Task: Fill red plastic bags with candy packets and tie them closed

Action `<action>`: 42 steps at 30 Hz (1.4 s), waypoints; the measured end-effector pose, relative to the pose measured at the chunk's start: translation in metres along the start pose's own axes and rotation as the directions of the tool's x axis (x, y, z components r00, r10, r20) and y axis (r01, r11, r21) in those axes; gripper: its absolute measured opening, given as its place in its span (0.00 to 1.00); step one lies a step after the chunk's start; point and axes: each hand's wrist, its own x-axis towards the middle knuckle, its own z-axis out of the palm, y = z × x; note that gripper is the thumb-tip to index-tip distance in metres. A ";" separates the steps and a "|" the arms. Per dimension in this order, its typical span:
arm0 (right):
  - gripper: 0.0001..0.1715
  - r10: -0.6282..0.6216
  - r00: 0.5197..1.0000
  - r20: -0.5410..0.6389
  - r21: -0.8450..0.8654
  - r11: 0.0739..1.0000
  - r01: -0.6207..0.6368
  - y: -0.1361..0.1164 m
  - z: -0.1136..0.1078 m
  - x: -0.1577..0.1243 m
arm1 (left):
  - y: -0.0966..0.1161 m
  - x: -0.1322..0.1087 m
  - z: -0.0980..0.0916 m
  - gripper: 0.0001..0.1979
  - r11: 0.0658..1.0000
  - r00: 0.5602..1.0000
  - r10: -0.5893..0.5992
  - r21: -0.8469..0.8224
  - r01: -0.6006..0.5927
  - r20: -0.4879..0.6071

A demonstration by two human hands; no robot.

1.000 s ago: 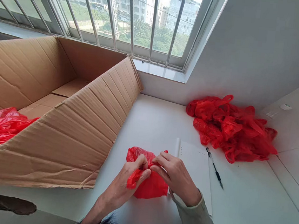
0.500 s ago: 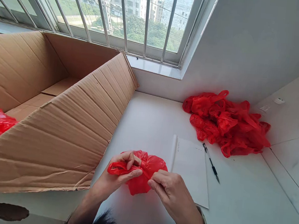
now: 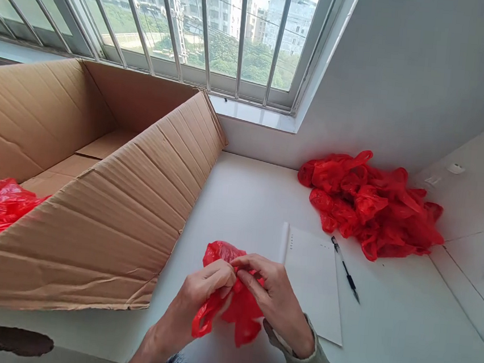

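Note:
A red plastic bag is bunched up above the white tabletop, low in the middle of the view. My left hand is closed round its gathered part, and a loop of the bag hangs below the fingers. On the other side, my right hand pinches the bag with thumb and forefinger, its fingertips touching those of the left. The hands cover the spot where the fingers meet, so the exact grip is partly hidden.
A large open cardboard box fills the left, with red plastic inside. A heap of red plastic bags lies by the wall at right. A notebook and a pen lie on the table below a barred window.
My right hand has moved up and left to meet my left hand. The left hand has turned knuckles-up, and the bag's loop now hangs downward. The view has shifted slightly.

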 end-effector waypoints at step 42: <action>0.13 -0.527 0.849 0.033 -0.793 0.503 0.343 0.038 -0.005 -0.013 | -0.024 -0.019 -0.021 0.10 0.992 0.992 0.012 0.129 0.004 -0.127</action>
